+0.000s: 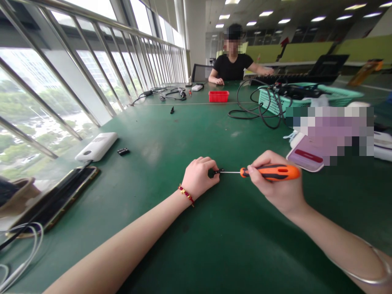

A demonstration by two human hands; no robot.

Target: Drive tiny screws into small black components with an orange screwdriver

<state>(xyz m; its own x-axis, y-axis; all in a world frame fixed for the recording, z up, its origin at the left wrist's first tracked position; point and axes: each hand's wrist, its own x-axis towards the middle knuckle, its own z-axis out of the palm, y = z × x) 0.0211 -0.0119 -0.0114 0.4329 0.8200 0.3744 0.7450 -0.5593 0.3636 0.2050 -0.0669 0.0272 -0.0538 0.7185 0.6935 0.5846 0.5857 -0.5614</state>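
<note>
Piece [223,170]: small and black, pinched at the fingertips of the left hand [200,177], just in front of the person; whether it rests on the tabletop [183,134] or is lifted off it, I cannot tell.
Screwdriver [278,172]: orange and black handle in the right hand [283,198], bare shaft bridging the gap between the hands, tip at the end of the piece; whether it is seated in a screw is too small to tell.
Left grip: thumb and forefinger closed on the piece.
Right grip: wrapped round the handle, thumb and forefinger towards its front end.
Driver work: the step in hand appears to be bringing the tip to bear on the piece; the direction of any turn cannot be read.
Next move: calls, I judge, for a steady left pinch, the shaft in line, and light pressure with a twist from the right wrist; a slip would run towards the left fingers.
Left of the hands: black block [123,151], then white power bank [97,148].
Beyond the hands: red tray [218,98]; farther off, a seated person [232,65].
Beyond the right hand: green basket [343,94] with cables.
</note>
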